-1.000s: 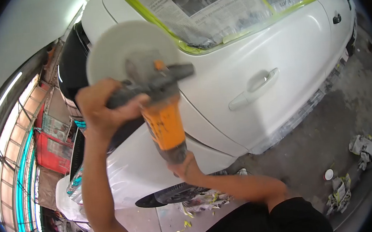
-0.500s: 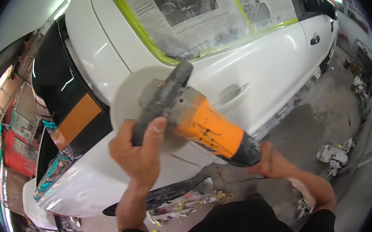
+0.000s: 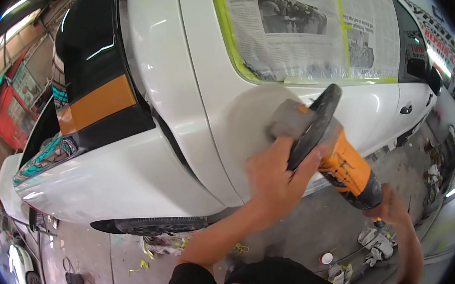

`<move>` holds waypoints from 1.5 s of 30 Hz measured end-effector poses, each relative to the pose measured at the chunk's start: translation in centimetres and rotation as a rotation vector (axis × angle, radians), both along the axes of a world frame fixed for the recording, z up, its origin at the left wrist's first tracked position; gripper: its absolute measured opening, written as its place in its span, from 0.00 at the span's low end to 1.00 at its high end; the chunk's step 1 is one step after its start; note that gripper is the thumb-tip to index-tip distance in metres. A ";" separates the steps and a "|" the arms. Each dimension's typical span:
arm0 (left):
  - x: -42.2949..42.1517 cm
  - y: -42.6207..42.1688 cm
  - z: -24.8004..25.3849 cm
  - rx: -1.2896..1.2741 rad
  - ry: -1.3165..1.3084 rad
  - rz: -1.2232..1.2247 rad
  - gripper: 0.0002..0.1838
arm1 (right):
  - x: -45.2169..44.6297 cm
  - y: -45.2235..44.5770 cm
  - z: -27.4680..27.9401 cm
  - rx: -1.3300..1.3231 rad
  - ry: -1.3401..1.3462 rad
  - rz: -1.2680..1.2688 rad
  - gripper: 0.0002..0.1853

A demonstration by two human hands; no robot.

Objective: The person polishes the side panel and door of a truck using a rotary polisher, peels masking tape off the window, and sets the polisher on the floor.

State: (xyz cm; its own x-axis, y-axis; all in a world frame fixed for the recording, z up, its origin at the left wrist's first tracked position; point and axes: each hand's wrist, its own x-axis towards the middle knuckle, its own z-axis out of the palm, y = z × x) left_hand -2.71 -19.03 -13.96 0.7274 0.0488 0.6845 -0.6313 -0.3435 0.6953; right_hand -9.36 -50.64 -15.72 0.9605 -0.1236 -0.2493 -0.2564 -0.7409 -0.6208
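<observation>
An orange and black power polisher (image 3: 348, 166) is held in both hands in front of a white vehicle (image 3: 127, 172). My left hand (image 3: 279, 178) is closed round the black front handle. At the rear end of the tool, my right hand (image 3: 387, 206) grips the dark body, its fingers partly hidden. The round pale pad (image 3: 242, 119) faces the side panel below the papered window; whether it touches the paint cannot be made out. Newspaper (image 3: 278, 40) edged with yellow-green tape (image 3: 227, 39) covers the window.
A wheel (image 3: 159, 225) stands below the body. Crumpled paper (image 3: 377, 245) and a small white-topped cup (image 3: 326, 258) lie on the floor at the lower right. A power cord trails from the tool area. A red vehicle (image 3: 9, 120) is at the left.
The polisher and both hands have moved right along the vehicle, and the tool has tilted from nearly upright to diagonal. The view has shifted, showing more of the vehicle's rear side.
</observation>
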 end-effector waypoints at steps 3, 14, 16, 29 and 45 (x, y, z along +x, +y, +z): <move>-2.1 2.6 1.5 -0.060 0.075 0.051 0.14 | 1.1 2.3 -2.2 0.100 -0.242 0.140 0.22; -1.8 4.7 0.6 -0.055 -0.013 -0.010 0.13 | 0.9 3.8 1.2 0.000 0.016 0.085 0.11; -1.9 5.2 0.6 -0.082 0.009 -0.028 0.13 | 1.3 3.4 1.3 -0.019 0.070 0.166 0.11; -1.7 6.3 1.3 -0.105 -0.156 0.015 0.14 | 1.8 6.5 3.5 -0.003 0.038 0.133 0.20; -1.2 4.5 -0.2 -0.258 -0.051 -0.110 0.13 | 0.4 0.5 2.7 -0.039 0.016 0.010 0.36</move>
